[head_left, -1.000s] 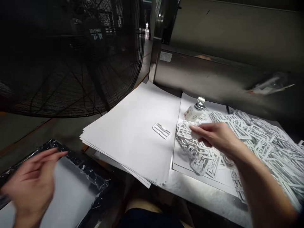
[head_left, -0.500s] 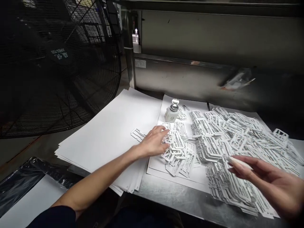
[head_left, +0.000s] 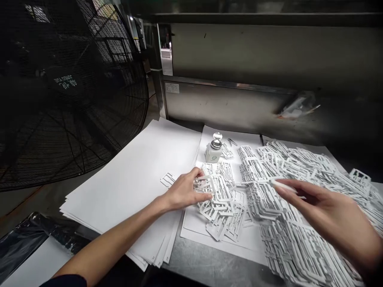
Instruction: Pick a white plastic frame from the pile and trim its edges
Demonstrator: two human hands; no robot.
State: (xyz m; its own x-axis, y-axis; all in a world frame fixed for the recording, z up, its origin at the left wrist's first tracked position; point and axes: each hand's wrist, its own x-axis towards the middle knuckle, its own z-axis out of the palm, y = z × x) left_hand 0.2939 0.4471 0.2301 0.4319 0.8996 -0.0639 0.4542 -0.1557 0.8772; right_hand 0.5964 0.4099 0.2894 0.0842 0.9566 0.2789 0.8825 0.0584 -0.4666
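My left hand [head_left: 184, 191] pinches a thin, light, easily bent white die-cut frame [head_left: 209, 187] from the small pile on the worktop [head_left: 206, 263], best held by its outer rim, while my right hand [head_left: 329, 217] grips a slim white stick [head_left: 284, 186].

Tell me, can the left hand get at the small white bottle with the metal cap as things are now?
Probably yes. The left hand rests on white cut-out frames, and the bottle stands upright just beyond it on a paper sheet, with only flat frames between.
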